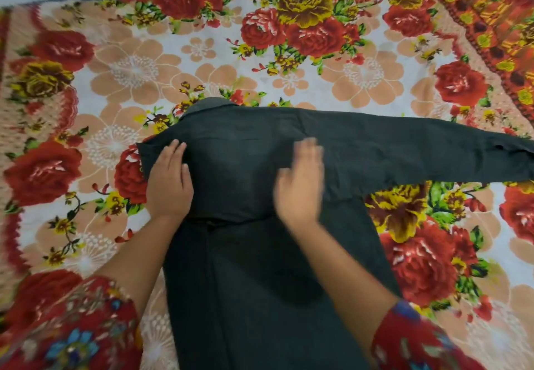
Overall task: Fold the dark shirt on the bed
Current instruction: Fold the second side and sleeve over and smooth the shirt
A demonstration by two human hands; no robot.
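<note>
Now both palms flatten the dark shirt (260,254) — left hand (170,182), right hand (300,184).

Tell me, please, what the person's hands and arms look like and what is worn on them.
The left hand and right hand are bare, with no gloves; the right is blurred. The forearms are uncovered. The left sleeve and right sleeve are red fabric printed with blue flowers and pale motifs, ending near the elbows.
</note>
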